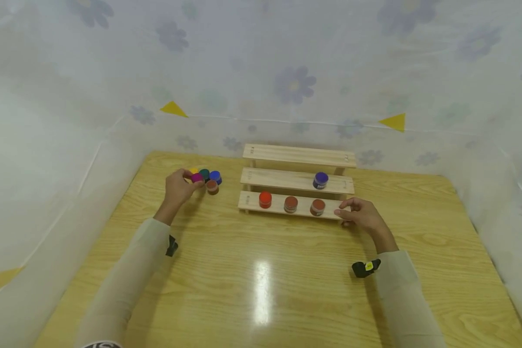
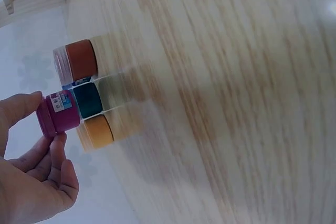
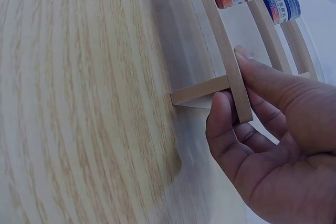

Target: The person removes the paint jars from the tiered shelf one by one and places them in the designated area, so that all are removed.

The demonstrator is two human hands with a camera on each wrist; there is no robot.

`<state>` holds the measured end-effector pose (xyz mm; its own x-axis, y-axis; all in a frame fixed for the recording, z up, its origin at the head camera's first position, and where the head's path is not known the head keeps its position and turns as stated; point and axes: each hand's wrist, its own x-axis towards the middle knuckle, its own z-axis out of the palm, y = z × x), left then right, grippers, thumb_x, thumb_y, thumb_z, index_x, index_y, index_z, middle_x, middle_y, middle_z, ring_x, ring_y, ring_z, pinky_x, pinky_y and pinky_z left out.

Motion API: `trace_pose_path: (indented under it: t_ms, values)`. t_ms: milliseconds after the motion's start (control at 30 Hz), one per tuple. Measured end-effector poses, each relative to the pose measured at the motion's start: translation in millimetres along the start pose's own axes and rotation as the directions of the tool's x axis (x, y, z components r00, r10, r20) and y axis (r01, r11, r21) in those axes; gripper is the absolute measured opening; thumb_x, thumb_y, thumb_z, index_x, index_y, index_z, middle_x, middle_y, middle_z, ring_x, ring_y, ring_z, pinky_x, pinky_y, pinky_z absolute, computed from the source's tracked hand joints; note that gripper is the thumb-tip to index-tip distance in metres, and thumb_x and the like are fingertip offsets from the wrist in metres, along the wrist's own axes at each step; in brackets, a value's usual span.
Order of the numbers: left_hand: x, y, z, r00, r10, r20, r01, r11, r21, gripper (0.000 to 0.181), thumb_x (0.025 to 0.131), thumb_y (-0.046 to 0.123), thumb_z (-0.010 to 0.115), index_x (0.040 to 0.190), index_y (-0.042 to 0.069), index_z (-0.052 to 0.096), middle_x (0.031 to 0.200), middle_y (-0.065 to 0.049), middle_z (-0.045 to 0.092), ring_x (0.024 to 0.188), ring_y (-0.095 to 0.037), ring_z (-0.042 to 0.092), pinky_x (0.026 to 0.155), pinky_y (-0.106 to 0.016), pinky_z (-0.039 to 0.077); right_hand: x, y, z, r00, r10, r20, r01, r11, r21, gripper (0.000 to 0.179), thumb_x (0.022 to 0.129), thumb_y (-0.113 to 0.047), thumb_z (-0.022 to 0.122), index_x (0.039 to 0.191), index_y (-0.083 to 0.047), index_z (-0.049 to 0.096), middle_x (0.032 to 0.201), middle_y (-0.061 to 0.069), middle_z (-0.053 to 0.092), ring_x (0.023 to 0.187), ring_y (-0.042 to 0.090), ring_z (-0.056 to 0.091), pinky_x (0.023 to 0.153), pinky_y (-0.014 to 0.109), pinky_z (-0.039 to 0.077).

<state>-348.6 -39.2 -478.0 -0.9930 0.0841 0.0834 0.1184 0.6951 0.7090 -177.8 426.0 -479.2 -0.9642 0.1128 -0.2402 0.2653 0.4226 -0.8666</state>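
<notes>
My left hand (image 1: 177, 189) pinches a magenta paint jar (image 2: 59, 113) by its lid between thumb and fingers. Right beside that jar stand a green jar (image 2: 87, 99), a yellow jar (image 2: 96, 132) and a brown jar (image 2: 81, 60), with a blue jar (image 1: 215, 177) behind the brown one. My right hand (image 1: 360, 212) grips the right end of the lowest step of a three-tier wooden rack (image 3: 239, 90), thumb on top and fingers underneath. On that step sit a red jar (image 1: 265, 199) and two brown jars (image 1: 291, 204). A dark blue jar (image 1: 320, 180) stands on the middle step.
The rack's top step (image 1: 296, 154) lies toward the back, close to a flowered white curtain (image 1: 293, 87) that surrounds the wooden table (image 1: 217, 270). Yellow triangles (image 1: 174, 109) mark the curtain. Dark wrist cameras (image 1: 365, 268) are strapped at both sleeves.
</notes>
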Motion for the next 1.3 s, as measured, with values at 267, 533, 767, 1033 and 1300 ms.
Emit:
trace_pose_path:
  t_ms: [267,533,767,1033,1300]
  values:
    - [4.0,-6.2,2.9,0.998,-0.034,0.062,0.032,0.999,0.041,0.042,0.087,0.023,0.069,0.113,-0.007,0.057,0.111,-0.025,0.061,0.091,-0.032,0.058,0.070,-0.034,0.048,0.5,0,0,1.000,-0.002,-0.001,0.002,1.000,-0.006,0.044,0.087,-0.028,0.069,0.112,0.006,0.056,0.070,-0.001,0.043,0.072,0.018,0.067,0.073,0.034,0.058]
    - [6.2,-8.3,4.8,0.990,-0.049,0.130,0.039,0.997,0.074,0.044,0.089,0.024,0.067,0.117,-0.008,0.056,0.112,-0.026,0.061,0.093,-0.033,0.059,0.069,-0.033,0.049,1.2,1,1,1.000,0.006,0.000,-0.006,1.000,-0.004,0.043,0.088,-0.028,0.069,0.114,0.004,0.056,0.070,-0.001,0.044,0.072,0.022,0.068,0.074,0.037,0.058]
    - [8.6,-8.4,8.0,0.986,-0.039,0.165,0.027,0.997,0.072,0.044,0.089,0.021,0.066,0.118,-0.010,0.055,0.117,-0.029,0.058,0.106,-0.040,0.055,0.084,-0.045,0.050,0.5,0,0,1.000,0.009,-0.001,-0.009,1.000,-0.007,0.044,0.088,-0.028,0.068,0.114,0.005,0.056,0.071,0.000,0.043,0.073,0.022,0.068,0.074,0.038,0.058]
    - [11.7,-9.2,9.0,0.980,-0.065,0.186,0.053,0.996,0.069,0.047,0.089,0.023,0.067,0.121,-0.009,0.054,0.120,-0.028,0.057,0.111,-0.040,0.053,0.088,-0.045,0.049,-1.2,-1,0,1.000,0.011,0.007,-0.012,1.000,0.001,0.044,0.088,-0.028,0.069,0.114,0.005,0.056,0.071,0.000,0.043,0.073,0.020,0.068,0.074,0.036,0.058]
    - [13.6,-8.4,2.9,0.982,-0.038,0.184,0.030,0.998,0.049,0.042,0.089,0.020,0.065,0.121,-0.007,0.054,0.121,-0.026,0.056,0.104,-0.037,0.056,0.081,-0.042,0.051,-0.5,-1,1,1.000,0.016,0.011,-0.016,1.000,0.005,0.045,0.088,-0.028,0.068,0.116,0.005,0.055,0.072,0.000,0.043,0.074,0.020,0.068,0.075,0.037,0.058]
